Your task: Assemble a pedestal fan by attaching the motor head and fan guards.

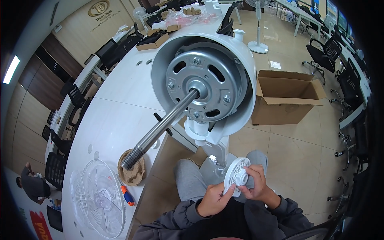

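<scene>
Low in the view, over my lap, a round white plastic cover [235, 173] with slots and a raised centre hub is held tilted between both hands. My left hand [215, 199] pinches its lower left edge. The fingers of my right hand [259, 185] close around its right side by the hub. Large in front of me is a fan motor [202, 82], silver and bolted, inside a white housing [249, 72] on a white stand [219, 152]. A metal shaft [162, 126] with a threaded tip sticks out from the motor toward me. Neither hand touches the motor.
On the white table [108, 128] to the left lie clear fan blades and white guards [100, 200], a brown pulp tray [138, 170] and an orange-and-blue screwdriver [127, 195]. An open cardboard box [280, 110] stands on the floor at right. A person [32, 184] is far left.
</scene>
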`<control>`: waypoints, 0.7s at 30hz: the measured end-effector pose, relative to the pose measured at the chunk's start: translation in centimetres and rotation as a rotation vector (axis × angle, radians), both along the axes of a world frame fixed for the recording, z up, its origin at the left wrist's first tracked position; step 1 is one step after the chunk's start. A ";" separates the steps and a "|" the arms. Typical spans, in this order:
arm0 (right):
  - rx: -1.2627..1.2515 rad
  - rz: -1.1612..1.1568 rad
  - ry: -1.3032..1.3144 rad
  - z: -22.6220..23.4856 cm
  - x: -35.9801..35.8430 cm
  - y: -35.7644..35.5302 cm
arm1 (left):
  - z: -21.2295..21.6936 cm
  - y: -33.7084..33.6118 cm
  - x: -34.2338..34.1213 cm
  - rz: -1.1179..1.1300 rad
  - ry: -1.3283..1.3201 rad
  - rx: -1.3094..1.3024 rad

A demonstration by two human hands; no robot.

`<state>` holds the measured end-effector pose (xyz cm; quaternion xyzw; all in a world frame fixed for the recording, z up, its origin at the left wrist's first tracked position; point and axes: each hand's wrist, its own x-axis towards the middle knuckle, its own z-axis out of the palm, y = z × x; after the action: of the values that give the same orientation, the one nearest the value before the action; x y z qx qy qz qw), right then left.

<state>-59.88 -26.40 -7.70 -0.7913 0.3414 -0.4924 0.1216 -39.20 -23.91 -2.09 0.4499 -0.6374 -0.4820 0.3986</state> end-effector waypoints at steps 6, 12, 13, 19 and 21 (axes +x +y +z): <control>0.091 0.177 0.189 1.6 -2.0 0.3 | -2.5 0.2 0.5 -0.087 0.185 0.219; 0.108 0.311 0.414 3.4 -3.0 0.2 | -4.0 -0.5 1.4 -0.209 0.321 0.540; 0.114 0.310 0.441 3.8 -3.1 0.1 | -4.0 -0.7 1.6 -0.259 0.242 0.551; 0.125 0.221 0.437 5.8 -2.3 1.0 | -3.6 -1.6 2.0 -0.209 0.326 0.529; 0.142 0.051 0.279 5.6 -1.4 1.9 | -3.8 -1.6 1.8 -0.181 0.287 0.465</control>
<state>-61.24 -24.55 -2.15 -0.8498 0.3689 -0.3491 0.1410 -37.36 -25.46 -5.86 0.3976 -0.4845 -0.7076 0.3263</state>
